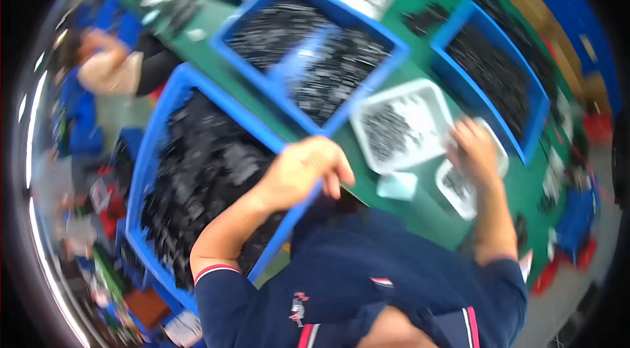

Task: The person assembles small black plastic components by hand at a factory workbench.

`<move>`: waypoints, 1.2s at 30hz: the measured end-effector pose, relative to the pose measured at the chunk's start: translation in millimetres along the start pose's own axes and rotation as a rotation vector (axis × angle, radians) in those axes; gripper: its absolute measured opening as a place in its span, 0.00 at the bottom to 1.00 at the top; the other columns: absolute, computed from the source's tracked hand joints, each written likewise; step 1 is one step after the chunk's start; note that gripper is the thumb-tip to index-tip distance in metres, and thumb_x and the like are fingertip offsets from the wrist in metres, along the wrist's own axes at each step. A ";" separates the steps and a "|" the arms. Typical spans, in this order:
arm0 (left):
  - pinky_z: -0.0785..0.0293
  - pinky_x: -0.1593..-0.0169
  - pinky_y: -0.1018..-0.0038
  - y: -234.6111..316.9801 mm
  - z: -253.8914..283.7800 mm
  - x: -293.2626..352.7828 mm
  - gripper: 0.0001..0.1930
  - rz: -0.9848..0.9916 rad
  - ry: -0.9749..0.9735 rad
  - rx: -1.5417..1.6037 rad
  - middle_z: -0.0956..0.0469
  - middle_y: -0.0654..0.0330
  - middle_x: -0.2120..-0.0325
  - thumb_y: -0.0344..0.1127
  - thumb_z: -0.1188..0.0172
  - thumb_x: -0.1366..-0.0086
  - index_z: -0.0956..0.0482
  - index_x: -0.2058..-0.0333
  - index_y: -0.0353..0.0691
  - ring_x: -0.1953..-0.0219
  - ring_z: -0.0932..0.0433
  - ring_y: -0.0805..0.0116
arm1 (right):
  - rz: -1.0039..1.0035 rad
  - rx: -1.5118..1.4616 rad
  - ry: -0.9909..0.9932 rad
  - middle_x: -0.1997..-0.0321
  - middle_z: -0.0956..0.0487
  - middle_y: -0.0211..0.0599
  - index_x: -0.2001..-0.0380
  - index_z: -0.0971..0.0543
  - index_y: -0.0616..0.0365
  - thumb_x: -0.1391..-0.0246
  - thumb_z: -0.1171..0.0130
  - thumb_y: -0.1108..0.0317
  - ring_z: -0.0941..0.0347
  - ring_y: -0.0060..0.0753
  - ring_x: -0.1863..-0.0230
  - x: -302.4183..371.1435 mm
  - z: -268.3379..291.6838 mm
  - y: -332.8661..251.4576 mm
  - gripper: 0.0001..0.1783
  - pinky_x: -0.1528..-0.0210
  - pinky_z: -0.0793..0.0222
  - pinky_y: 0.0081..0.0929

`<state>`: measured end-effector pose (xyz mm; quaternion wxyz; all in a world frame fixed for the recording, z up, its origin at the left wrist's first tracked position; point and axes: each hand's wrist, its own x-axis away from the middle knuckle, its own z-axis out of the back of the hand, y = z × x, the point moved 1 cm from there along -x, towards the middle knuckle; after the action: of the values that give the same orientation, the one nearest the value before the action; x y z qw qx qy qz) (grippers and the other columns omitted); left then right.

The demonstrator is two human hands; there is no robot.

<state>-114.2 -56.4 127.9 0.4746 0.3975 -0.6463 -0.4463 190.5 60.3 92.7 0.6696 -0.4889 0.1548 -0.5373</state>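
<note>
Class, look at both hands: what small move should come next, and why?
Probably the right hand should lower its fingers to the dark parts in the small white tray: it appears over that tray, and parts lie within reach. The left hand, fingers curled, is by the large blue bin; whether it holds anything is unclear.

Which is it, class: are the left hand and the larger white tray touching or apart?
Apart: the head view shows green tabletop between the left hand and the larger white tray.
</note>
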 end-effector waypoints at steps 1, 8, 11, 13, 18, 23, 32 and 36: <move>0.28 0.71 0.78 -19.6 -3.7 -22.2 0.17 -0.040 0.028 0.118 0.23 0.57 0.72 0.42 0.57 0.31 0.27 0.64 0.32 0.77 0.25 0.73 | 0.144 -0.251 0.073 0.74 0.28 0.26 0.67 0.27 0.53 0.49 0.43 0.57 0.35 0.24 0.78 -12.5 -16.6 -11.2 0.13 0.77 0.38 0.23; 0.29 0.71 0.80 -59.7 -37.0 -108.4 0.18 0.133 -0.096 0.137 0.24 0.59 0.73 0.44 0.54 0.32 0.27 0.60 0.32 0.75 0.26 0.74 | -0.092 -0.773 -0.054 0.78 0.28 0.23 0.66 0.20 0.58 0.45 0.46 0.51 0.42 0.12 0.82 -36.5 -48.2 -0.6 0.19 0.81 0.49 0.12; 0.30 0.72 0.80 -67.0 -48.6 -115.6 0.21 0.234 -0.132 0.229 0.25 0.61 0.75 0.49 0.52 0.34 0.27 0.61 0.33 0.76 0.27 0.75 | -0.085 -0.703 -0.086 0.75 0.25 0.26 0.64 0.20 0.60 0.45 0.45 0.55 0.36 0.13 0.78 -25.7 -47.8 -2.8 0.18 0.78 0.43 0.13; 0.31 0.73 0.80 -64.5 -57.4 -117.8 0.24 0.210 -0.145 0.028 0.26 0.63 0.78 0.54 0.50 0.36 0.25 0.67 0.34 0.78 0.29 0.78 | -0.085 -0.704 -0.085 0.71 0.22 0.30 0.63 0.21 0.62 0.45 0.44 0.58 0.31 0.15 0.73 -23.8 -52.6 -1.8 0.17 0.73 0.37 0.14; 0.32 0.73 0.83 -62.1 -64.1 -118.8 0.18 0.182 -0.173 -0.204 0.25 0.68 0.78 0.49 0.48 0.36 0.23 0.65 0.38 0.78 0.30 0.82 | -0.116 -0.899 -0.197 0.72 0.23 0.29 0.63 0.21 0.63 0.46 0.43 0.56 0.32 0.14 0.75 -28.3 -56.6 13.5 0.19 0.76 0.38 0.12; 0.30 0.72 0.80 -63.7 -74.6 -114.4 0.14 0.001 -0.185 -0.276 0.21 0.63 0.75 0.42 0.51 0.34 0.23 0.65 0.37 0.78 0.27 0.78 | -0.142 -0.980 -0.173 0.79 0.27 0.26 0.75 0.23 0.57 0.47 0.44 0.50 0.39 0.11 0.84 -32.6 -62.9 18.7 0.20 0.83 0.46 0.11; 0.35 0.82 0.67 -66.6 -100.1 -109.9 0.12 -0.969 0.016 -0.587 0.34 0.55 0.88 0.27 0.45 0.43 0.34 0.84 0.38 0.87 0.32 0.55 | -0.317 -1.737 0.020 0.88 0.42 0.20 0.91 0.42 0.47 0.41 0.52 0.57 0.50 0.17 0.85 -32.3 -62.2 -20.9 0.25 0.85 0.55 0.17; 0.37 0.83 0.69 -81.3 -132.6 -86.0 0.11 -0.841 -0.182 -0.412 0.36 0.54 0.89 0.24 0.48 0.46 0.35 0.85 0.38 0.88 0.36 0.57 | -0.147 -1.927 0.073 0.88 0.42 0.19 0.92 0.43 0.44 0.41 0.54 0.55 0.53 0.17 0.87 -61.9 -19.6 -16.3 0.26 0.88 0.60 0.16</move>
<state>41.6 -25.5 48.1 0.2631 0.4816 -0.3663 -0.7515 143.7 105.5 77.1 -0.0591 -0.8198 0.5187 -0.2353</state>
